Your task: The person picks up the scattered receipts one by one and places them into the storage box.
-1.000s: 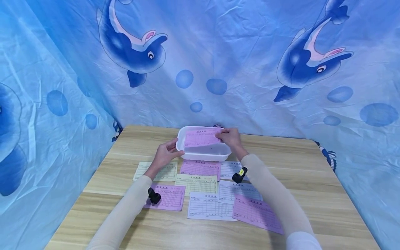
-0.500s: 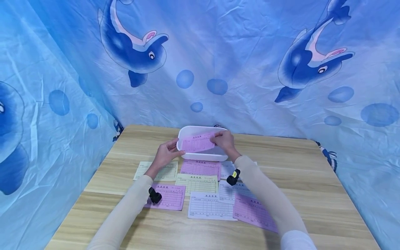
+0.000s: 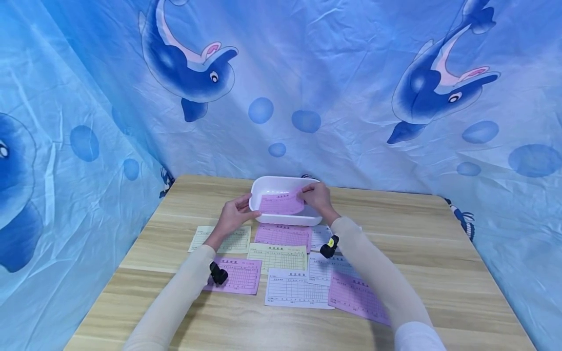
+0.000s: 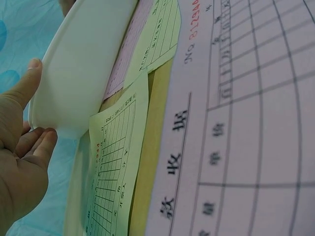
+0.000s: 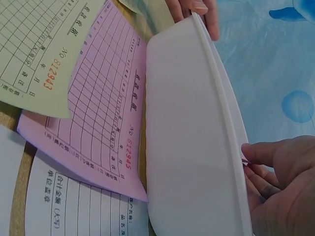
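Note:
A white plastic basin (image 3: 287, 221) stands at the far side of the wooden table. My left hand (image 3: 234, 215) grips its left end; in the left wrist view the thumb lies on the rim of the basin (image 4: 81, 64) and the fingers are at the outside. Inside the basin, a pink receipt slip (image 3: 281, 204) lies low and slightly bent. Its right end is pinched between thumb and fingers of my right hand (image 3: 318, 197), which reaches over the basin's right side. From the right wrist, the basin's wall (image 5: 192, 123) hides nearly all of that slip.
Several receipt slips lie spread in front of the basin, some overlapping: a pink one (image 3: 283, 236) at its front, yellow ones (image 3: 277, 257), white ones (image 3: 298, 290) and another pink one (image 3: 360, 297) under the right forearm. A dolphin-print curtain (image 3: 281, 87) hangs behind the table.
The right hand has moved left and slightly down, taking the pink receipt slip from above the basin's rim to lower inside it. The left hand keeps its place on the basin.

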Motion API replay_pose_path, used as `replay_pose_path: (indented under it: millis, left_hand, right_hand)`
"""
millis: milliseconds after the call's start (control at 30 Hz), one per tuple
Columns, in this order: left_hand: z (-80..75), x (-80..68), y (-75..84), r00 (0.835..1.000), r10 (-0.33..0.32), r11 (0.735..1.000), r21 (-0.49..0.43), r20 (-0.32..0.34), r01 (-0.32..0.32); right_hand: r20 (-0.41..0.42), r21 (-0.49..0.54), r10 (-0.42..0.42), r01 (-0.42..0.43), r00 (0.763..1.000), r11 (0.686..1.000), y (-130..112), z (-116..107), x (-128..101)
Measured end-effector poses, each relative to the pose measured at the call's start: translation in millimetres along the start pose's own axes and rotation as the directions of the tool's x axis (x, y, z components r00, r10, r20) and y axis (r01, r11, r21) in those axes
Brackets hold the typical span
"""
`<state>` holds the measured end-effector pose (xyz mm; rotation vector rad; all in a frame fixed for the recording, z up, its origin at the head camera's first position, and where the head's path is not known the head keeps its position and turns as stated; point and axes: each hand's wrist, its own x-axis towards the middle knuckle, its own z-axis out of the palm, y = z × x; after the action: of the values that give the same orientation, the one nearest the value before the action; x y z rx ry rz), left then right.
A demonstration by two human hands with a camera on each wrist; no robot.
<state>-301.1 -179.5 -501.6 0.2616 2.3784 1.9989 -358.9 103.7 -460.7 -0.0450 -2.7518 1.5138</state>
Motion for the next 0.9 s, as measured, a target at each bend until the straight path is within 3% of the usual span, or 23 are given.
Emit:
replay_pose_path:
  millis: [267,467,700,900]
  left_hand:
    - [1.1,1.1,-0.7,1.000,0.002,1.000,-0.012,0.007,-0.002]
    - [-0.2,1.9,-2.0,1.000,-0.015,1.000,-0.014,0.011,0.015]
    - [-0.5,1.7,-2.2,1.000,-0.016,1.000,-0.001,0.014,0.016]
    - [-0.1,1.2,-1.8,1.000,-0.010,1.000,-0.003,0.017,0.010]
  right_hand:
    - [0.004,0.035,-0.024,0.024,1.000,0.999,-2,-14,-1]
    - [0.054,0.014,-0.118,0.118,0.992,0.993,-12,-37,-5]
    - [0.063,0.019,-0.246,0.246,0.967,0.969,-23,-71,-24]
    - [0.021,0.032,-0.266,0.265,0.964,0.964,-19,-100,-45]
